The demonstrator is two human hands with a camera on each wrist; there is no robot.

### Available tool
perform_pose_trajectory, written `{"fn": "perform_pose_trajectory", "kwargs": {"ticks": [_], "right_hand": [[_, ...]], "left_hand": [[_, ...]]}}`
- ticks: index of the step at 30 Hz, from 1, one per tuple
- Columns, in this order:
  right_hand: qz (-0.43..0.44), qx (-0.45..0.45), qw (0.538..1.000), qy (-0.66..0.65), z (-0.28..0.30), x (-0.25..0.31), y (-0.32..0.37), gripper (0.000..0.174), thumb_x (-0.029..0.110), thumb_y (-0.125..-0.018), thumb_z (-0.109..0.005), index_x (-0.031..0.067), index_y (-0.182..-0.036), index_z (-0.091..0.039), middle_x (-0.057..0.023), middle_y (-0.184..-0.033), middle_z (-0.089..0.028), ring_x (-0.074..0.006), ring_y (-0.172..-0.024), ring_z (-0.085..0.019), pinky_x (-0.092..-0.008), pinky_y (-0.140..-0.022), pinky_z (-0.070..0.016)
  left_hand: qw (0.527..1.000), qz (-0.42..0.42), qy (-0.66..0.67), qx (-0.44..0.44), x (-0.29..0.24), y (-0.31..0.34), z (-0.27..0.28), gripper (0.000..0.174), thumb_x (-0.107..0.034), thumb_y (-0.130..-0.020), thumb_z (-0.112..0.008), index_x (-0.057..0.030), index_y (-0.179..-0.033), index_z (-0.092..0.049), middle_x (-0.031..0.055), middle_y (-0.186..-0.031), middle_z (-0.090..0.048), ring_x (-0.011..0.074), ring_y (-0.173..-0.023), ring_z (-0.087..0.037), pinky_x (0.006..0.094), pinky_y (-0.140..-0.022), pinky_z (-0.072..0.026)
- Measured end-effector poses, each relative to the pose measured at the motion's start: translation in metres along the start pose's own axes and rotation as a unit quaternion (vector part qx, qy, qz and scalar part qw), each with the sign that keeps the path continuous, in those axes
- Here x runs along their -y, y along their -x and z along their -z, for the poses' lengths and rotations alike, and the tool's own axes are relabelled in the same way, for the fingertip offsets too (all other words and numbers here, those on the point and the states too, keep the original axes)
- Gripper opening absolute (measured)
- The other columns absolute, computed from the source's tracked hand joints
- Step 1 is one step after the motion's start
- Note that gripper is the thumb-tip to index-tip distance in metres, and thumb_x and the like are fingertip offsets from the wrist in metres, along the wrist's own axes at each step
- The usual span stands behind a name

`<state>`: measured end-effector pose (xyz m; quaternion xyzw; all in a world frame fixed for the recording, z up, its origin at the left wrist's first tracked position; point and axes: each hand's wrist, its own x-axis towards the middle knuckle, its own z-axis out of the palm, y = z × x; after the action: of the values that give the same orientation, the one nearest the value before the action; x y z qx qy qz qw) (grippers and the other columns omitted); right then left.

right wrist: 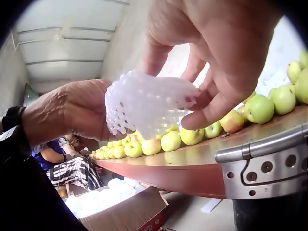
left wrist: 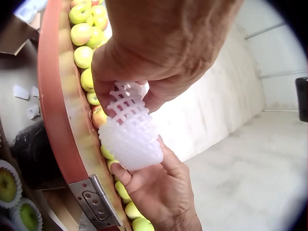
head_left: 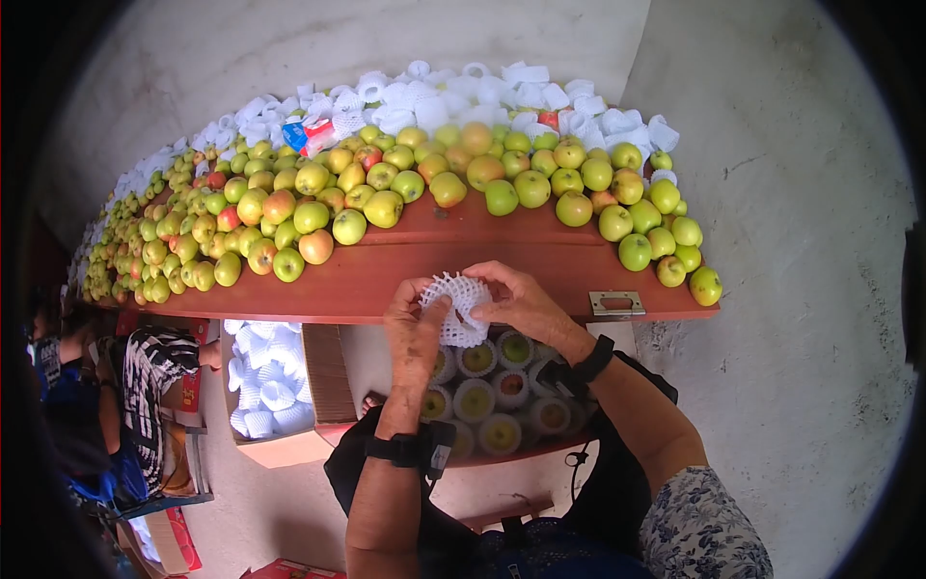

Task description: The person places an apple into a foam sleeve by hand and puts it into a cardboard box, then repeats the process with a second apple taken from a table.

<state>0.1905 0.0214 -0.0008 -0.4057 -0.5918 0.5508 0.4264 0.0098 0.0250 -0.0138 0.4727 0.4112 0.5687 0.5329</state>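
We pinch a white foam net (head_left: 467, 334) with both left hand (head_left: 415, 336) and right hand (head_left: 526, 305) beside the red tabletop (head_left: 386, 275), apples (head_left: 383, 208) spread on top.

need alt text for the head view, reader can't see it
A person's left hand and right hand hold a white foam net by the edge of a red-brown table heaped with green and reddish apples. Below are netted apples and, to the left, a carton of foam nets.
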Motion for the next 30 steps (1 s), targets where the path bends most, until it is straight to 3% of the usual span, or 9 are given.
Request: {"fn": "perform_pose_trajectory", "kwargs": {"ticks": [2, 9, 11, 12, 14, 18, 20, 23, 30], "right_hand": [[0.014, 0.01, 1.0, -0.017, -0.002, -0.004, 0.0, 0.053, 0.004, -0.082, -0.071, 0.0027, -0.13, -0.048, -0.0055, -0.118, -0.056, -0.0144, -0.11, -0.055, -0.0295, -0.094, -0.0475], [-0.002, 0.007, 0.999, 0.044, 0.002, -0.007, 0.001, 0.053, 0.008, -0.079, -0.075, 0.0027, -0.127, -0.052, -0.0096, -0.135, -0.044, -0.0192, -0.116, -0.053, -0.032, -0.095, -0.0476], [0.164, -0.062, 0.945, 0.275, -0.003, -0.004, 0.003, 0.051, 0.008, -0.073, -0.078, 0.0055, -0.12, -0.057, -0.0124, -0.134, -0.042, -0.0238, -0.117, -0.052, -0.033, -0.091, -0.0492], [0.164, -0.061, 0.946, 0.274, -0.005, -0.005, 0.004, 0.051, 0.008, -0.073, -0.078, 0.0055, -0.12, -0.057, -0.0124, -0.134, -0.042, -0.0238, -0.117, -0.052, -0.033, -0.091, -0.0492], [0.249, -0.113, 0.902, 0.333, -0.01, -0.006, 0.003, 0.038, 0.008, -0.068, -0.08, 0.0064, -0.101, -0.061, -0.0122, -0.127, -0.045, -0.0255, -0.11, -0.053, -0.0342, -0.086, -0.0495], [0.259, -0.108, 0.901, 0.331, -0.008, -0.007, 0.002, 0.029, 0.006, -0.069, -0.079, 0.0044, -0.084, -0.055, -0.0097, -0.114, -0.051, -0.0228, -0.095, -0.054, -0.0329, -0.078, -0.0494], [0.194, -0.126, 0.929, 0.289, -0.006, -0.006, 0.002, 0.027, 0.005, -0.072, -0.077, 0.004, -0.078, -0.05, -0.0037, -0.091, -0.056, -0.014, -0.077, -0.053, -0.0286, -0.067, -0.0474], [0.082, -0.163, 0.975, 0.127, -0.002, 0.001, 0.005, 0.021, 0.004, -0.079, -0.071, 0.0042, -0.079, -0.05, 0.0018, -0.074, -0.055, -0.0057, -0.066, -0.049, -0.0228, -0.06, -0.0434], [0.123, -0.179, 0.971, 0.101, 0.007, -0.025, -0.006, 0.015, 0.003, -0.085, -0.065, 0.0042, -0.088, -0.051, 0.0023, -0.076, -0.058, -0.0024, -0.069, -0.05, -0.0212, -0.059, -0.043]], "left_hand": [[1.0, -0.015, 0.018, -0.004, -0.002, 0.0, -0.001, 0.015, 0.003, -0.084, -0.064, -0.0018, -0.098, -0.06, 0.0021, -0.085, -0.065, 0.0066, -0.074, -0.058, 0.0223, -0.064, -0.048], [0.998, -0.042, -0.04, -0.032, -0.007, 0.002, 0.002, 0.008, -0.001, -0.086, -0.062, -0.0015, -0.094, -0.061, 0.0019, -0.083, -0.064, 0.0069, -0.071, -0.058, 0.0228, -0.062, -0.0469], [0.993, -0.06, -0.084, -0.049, 0.002, -0.001, 0.006, 0.007, -0.004, -0.086, -0.064, -0.0006, -0.092, -0.061, 0.0026, -0.081, -0.063, 0.008, -0.069, -0.056, 0.0241, -0.062, -0.0465], [0.993, -0.06, -0.084, -0.05, 0.007, -0.003, 0.008, 0.007, -0.004, -0.086, -0.064, -0.0006, -0.092, -0.061, 0.0026, -0.081, -0.063, 0.008, -0.069, -0.056, 0.0241, -0.062, -0.0465], [0.983, -0.061, -0.154, -0.077, 0.014, -0.005, 0.012, 0.01, -0.005, -0.085, -0.067, 0.0001, -0.092, -0.062, 0.0043, -0.085, -0.062, 0.0095, -0.069, -0.055, 0.0255, -0.063, -0.0466], [0.984, -0.078, -0.146, -0.061, 0.014, -0.001, 0.005, 0.011, -0.007, -0.088, -0.066, -0.0015, -0.098, -0.064, 0.0022, -0.083, -0.066, 0.007, -0.071, -0.058, 0.0214, -0.062, -0.0469], [0.992, -0.027, -0.121, -0.028, 0.006, 0.002, 0.001, 0.024, -0.002, -0.081, -0.071, 0.0004, -0.102, -0.062, 0.0059, -0.095, -0.06, 0.0112, -0.075, -0.056, 0.0273, -0.068, -0.0494], [0.997, 0.022, 0.066, 0.034, -0.008, 0.005, -0.009, 0.038, 0.002, -0.078, -0.071, 0.0024, -0.113, -0.056, 0.0073, -0.096, -0.06, 0.0124, -0.08, -0.06, 0.0264, -0.071, -0.0515], [0.995, 0.062, 0.037, 0.074, -0.002, 0.006, -0.007, 0.043, 0.003, -0.077, -0.072, 0.0031, -0.115, -0.052, 0.0073, -0.093, -0.062, 0.0131, -0.079, -0.061, 0.0234, -0.07, -0.0522]]}}
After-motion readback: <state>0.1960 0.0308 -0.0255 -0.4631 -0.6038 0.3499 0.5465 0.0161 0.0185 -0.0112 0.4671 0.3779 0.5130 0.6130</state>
